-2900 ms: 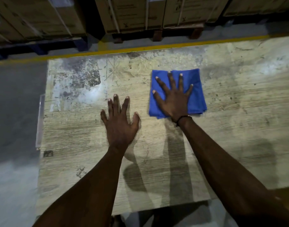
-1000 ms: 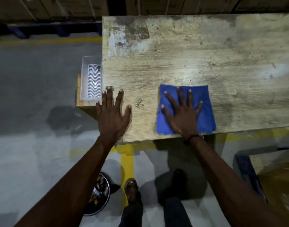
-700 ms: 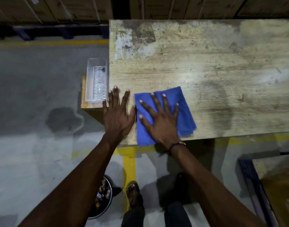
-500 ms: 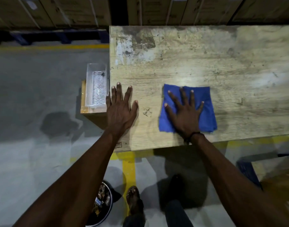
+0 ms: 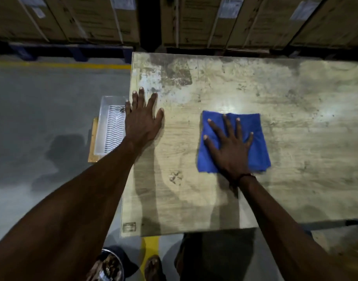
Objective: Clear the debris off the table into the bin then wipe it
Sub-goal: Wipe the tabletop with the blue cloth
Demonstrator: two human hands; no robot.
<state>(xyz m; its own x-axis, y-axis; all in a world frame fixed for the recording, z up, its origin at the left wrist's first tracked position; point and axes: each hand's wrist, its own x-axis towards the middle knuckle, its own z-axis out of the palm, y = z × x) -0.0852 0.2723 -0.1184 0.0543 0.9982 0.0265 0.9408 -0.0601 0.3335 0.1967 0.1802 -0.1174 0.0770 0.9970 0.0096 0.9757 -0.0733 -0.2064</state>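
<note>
A folded blue cloth (image 5: 255,126) lies on the worn wooden table (image 5: 214,199). My right hand (image 5: 228,147) presses flat on the cloth with fingers spread. My left hand (image 5: 142,120) rests flat, fingers straight, at the table's left edge, holding nothing. A round metal bin (image 5: 108,268) holding debris stands on the floor below the table's front left corner, partly hidden by my left arm.
A clear plastic tray (image 5: 110,128) with a wavy pattern sits on a small stand just left of the table. Stacked cardboard boxes (image 5: 194,19) on pallets line the far side. My sandalled foot (image 5: 153,266) stands by a yellow floor line.
My right hand slid the cloth left to my left hand, back right, then farther from the front edge. My left hand moved farther up the table's left edge.
</note>
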